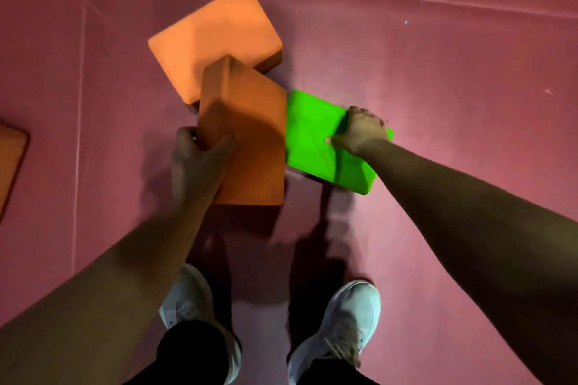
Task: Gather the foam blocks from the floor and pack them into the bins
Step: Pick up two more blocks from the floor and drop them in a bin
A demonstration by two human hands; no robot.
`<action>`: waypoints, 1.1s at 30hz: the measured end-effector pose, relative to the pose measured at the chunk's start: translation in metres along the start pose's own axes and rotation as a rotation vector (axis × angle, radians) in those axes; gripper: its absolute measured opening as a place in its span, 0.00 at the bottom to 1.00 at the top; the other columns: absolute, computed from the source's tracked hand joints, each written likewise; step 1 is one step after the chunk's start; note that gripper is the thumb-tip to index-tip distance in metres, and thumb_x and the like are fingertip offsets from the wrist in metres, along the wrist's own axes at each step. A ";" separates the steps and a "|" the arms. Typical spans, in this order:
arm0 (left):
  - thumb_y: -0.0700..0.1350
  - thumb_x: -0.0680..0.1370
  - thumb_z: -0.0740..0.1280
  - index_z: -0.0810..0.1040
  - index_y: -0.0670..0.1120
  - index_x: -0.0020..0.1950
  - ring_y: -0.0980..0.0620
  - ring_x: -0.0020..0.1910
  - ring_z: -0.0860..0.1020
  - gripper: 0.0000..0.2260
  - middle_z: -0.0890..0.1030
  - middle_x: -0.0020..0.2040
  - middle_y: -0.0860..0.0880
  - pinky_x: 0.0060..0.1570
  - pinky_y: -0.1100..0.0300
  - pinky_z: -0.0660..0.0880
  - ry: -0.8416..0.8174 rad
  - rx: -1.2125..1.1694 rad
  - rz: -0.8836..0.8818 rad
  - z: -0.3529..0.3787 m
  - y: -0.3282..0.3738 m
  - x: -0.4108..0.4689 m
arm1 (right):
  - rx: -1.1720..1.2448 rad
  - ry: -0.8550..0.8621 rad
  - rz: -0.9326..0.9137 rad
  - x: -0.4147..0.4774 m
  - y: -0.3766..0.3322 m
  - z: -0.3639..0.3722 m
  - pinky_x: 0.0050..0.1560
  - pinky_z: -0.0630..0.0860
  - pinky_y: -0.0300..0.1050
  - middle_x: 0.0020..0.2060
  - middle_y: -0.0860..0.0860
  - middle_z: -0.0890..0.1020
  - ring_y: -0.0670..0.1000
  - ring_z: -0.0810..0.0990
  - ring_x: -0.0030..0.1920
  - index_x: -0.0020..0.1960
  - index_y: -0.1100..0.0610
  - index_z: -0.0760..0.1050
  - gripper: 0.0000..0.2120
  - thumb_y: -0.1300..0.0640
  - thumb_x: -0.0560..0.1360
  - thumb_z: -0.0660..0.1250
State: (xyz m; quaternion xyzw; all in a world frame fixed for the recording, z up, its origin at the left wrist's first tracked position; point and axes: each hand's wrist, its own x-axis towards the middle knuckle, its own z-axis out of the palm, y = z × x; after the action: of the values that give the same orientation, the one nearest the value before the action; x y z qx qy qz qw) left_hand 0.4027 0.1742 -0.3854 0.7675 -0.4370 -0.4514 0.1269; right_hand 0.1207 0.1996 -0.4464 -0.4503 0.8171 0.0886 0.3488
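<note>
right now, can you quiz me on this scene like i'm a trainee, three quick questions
1. True or false: the left hand grips an orange block.
2. What does the right hand grip? A) green block B) a bin C) nothing
3. How many orange blocks are in view?
Key: 1 true. 2 A. 3 three: the gripped one, a flat block behind it, and a cut-off block at the left edge.

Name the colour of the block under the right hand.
Bright green: the block gripped by the right hand, seen in the head view.
</note>
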 end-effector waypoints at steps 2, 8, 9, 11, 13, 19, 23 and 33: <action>0.62 0.69 0.71 0.70 0.52 0.62 0.49 0.52 0.78 0.27 0.78 0.55 0.50 0.46 0.48 0.78 -0.039 0.005 0.016 -0.005 -0.007 0.006 | -0.020 0.022 0.007 0.006 0.000 0.001 0.68 0.66 0.57 0.66 0.58 0.73 0.59 0.70 0.69 0.69 0.55 0.68 0.41 0.39 0.64 0.77; 0.64 0.67 0.72 0.69 0.52 0.65 0.48 0.54 0.78 0.32 0.77 0.58 0.50 0.51 0.46 0.79 -0.070 0.027 0.026 -0.016 0.002 0.000 | 0.073 -0.135 0.013 -0.016 0.008 -0.017 0.50 0.70 0.47 0.62 0.60 0.76 0.60 0.75 0.62 0.60 0.59 0.64 0.40 0.40 0.61 0.81; 0.64 0.66 0.73 0.69 0.51 0.66 0.48 0.55 0.78 0.33 0.77 0.59 0.49 0.52 0.45 0.79 -0.064 0.039 0.043 -0.020 0.007 -0.003 | 0.113 -0.136 0.030 -0.025 0.006 -0.018 0.49 0.70 0.46 0.61 0.60 0.76 0.60 0.75 0.61 0.58 0.59 0.63 0.39 0.40 0.61 0.81; 0.64 0.64 0.73 0.69 0.50 0.67 0.46 0.56 0.77 0.36 0.77 0.60 0.48 0.54 0.44 0.78 -0.050 0.074 0.062 -0.034 0.021 -0.011 | 0.155 -0.105 0.064 -0.046 -0.003 -0.026 0.53 0.72 0.48 0.61 0.59 0.74 0.60 0.73 0.63 0.59 0.59 0.65 0.43 0.36 0.59 0.79; 0.65 0.61 0.73 0.70 0.51 0.67 0.46 0.56 0.78 0.38 0.77 0.60 0.48 0.53 0.43 0.79 -0.035 0.090 0.049 -0.054 0.039 -0.019 | 0.146 -0.077 0.099 -0.071 -0.016 -0.045 0.57 0.72 0.49 0.59 0.60 0.75 0.60 0.71 0.63 0.58 0.59 0.70 0.44 0.28 0.57 0.74; 0.60 0.62 0.75 0.75 0.47 0.62 0.44 0.54 0.78 0.33 0.80 0.56 0.45 0.50 0.53 0.75 0.019 0.089 0.092 -0.152 0.131 -0.063 | 0.214 0.109 0.122 -0.167 -0.078 -0.164 0.64 0.72 0.53 0.57 0.58 0.72 0.61 0.71 0.63 0.60 0.58 0.72 0.42 0.29 0.59 0.74; 0.62 0.60 0.72 0.72 0.46 0.64 0.41 0.58 0.77 0.37 0.79 0.58 0.42 0.58 0.47 0.75 0.108 0.052 0.142 -0.244 0.215 -0.100 | 0.250 0.265 0.068 -0.238 -0.139 -0.273 0.66 0.69 0.52 0.58 0.60 0.74 0.62 0.71 0.63 0.61 0.61 0.70 0.40 0.32 0.63 0.74; 0.61 0.59 0.74 0.72 0.45 0.63 0.42 0.57 0.78 0.37 0.79 0.58 0.42 0.58 0.45 0.75 0.217 -0.132 0.184 -0.509 0.378 -0.212 | 0.472 0.374 -0.074 -0.422 -0.323 -0.500 0.54 0.77 0.57 0.53 0.58 0.77 0.60 0.78 0.55 0.57 0.61 0.70 0.39 0.37 0.58 0.75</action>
State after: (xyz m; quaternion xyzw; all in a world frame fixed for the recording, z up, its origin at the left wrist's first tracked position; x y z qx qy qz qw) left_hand 0.5570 0.0176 0.2466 0.7586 -0.4586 -0.3798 0.2644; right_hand 0.2816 0.0681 0.2532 -0.3949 0.8482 -0.2010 0.2902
